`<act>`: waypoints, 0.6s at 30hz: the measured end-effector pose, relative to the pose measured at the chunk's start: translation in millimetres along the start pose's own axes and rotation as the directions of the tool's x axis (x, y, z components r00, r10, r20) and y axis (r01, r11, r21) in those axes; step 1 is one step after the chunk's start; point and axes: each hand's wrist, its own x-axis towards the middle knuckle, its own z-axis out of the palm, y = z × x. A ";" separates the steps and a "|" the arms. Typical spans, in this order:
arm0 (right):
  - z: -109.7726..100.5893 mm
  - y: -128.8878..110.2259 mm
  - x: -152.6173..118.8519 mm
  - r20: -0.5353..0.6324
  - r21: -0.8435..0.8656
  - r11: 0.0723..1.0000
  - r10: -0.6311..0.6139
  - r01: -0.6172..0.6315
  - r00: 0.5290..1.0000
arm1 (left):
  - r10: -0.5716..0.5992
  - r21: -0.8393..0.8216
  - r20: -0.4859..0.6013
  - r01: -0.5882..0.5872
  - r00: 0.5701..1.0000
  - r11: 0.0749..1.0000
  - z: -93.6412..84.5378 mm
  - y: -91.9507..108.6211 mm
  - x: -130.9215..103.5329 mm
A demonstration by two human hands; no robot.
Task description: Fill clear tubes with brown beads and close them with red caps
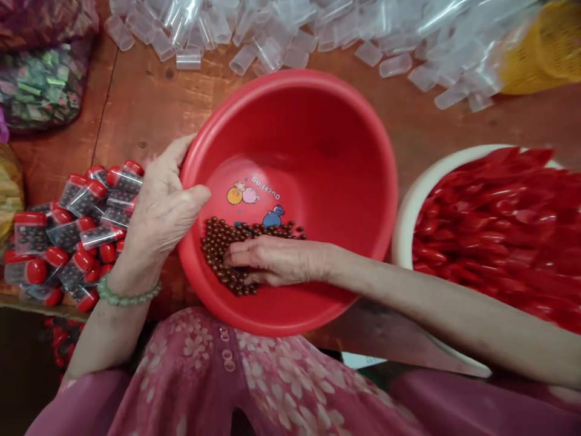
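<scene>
A red plastic basin is tilted towards me on the wooden table. My left hand grips its left rim, thumb inside and fingers outside. Small shiny brown balls are heaped in the basin's near left part. Reaching into that heap from the right, my right hand has its fingers curled around some of the balls; its fingertips are partly hidden. Printed cartoon ducklings show on the basin's floor.
Filled clear tubes with red caps are piled at left. Empty clear tubes lie along the back, near a yellow basket. At right, a white tub holds red plastic pieces. A mesh bag stands at back left.
</scene>
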 end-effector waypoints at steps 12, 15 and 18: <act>-29.4 -13.8 -10.7 -0.325 0.485 0.874 0.143 0.035 0.935 | 0.051 0.250 -0.053 -0.037 0.997 0.968 -9.1 -32.8 6.2; -42.3 -20.6 -20.0 -0.411 0.365 0.930 0.127 0.036 0.903 | 0.222 0.458 -0.023 -0.187 0.975 0.869 -11.2 -20.2 -7.0; -51.6 -28.6 -24.8 -0.502 0.292 0.952 0.073 0.090 0.862 | 0.131 0.280 0.329 -0.229 0.935 0.932 -8.2 -2.9 -24.9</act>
